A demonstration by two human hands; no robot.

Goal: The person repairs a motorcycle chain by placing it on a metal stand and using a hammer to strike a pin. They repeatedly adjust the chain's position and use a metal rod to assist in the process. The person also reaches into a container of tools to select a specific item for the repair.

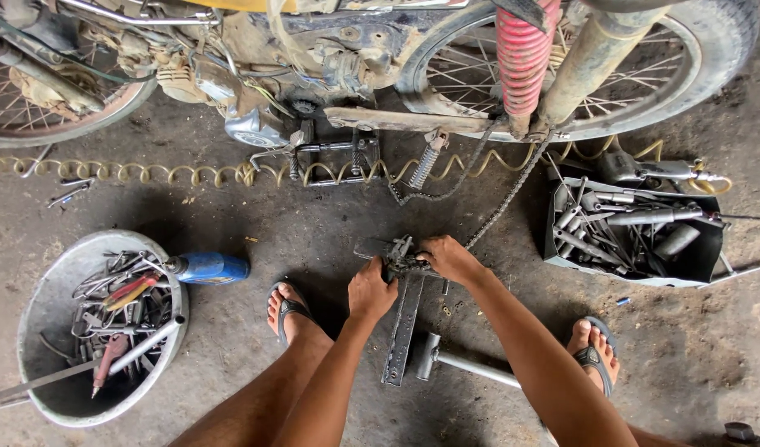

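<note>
Hands: left hand (370, 291) and right hand (448, 258) both closed on a chain tool (399, 257), clamped around the chain (504, 199).
Below: metal bar (403, 331), hammer (463, 364) on the floor.
Left: tool bucket (40, 314).
Right: tool tray (711, 257).

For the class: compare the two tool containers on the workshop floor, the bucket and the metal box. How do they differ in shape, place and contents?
The bucket is round and pale grey; the metal box is angular and dark. The bucket sits at the far left beside a blue can; the box sits at the right, under the rear wheel. The bucket holds some red-handled tools; the box holds only grey metal ones. Both are open-topped and full of tools.
</note>
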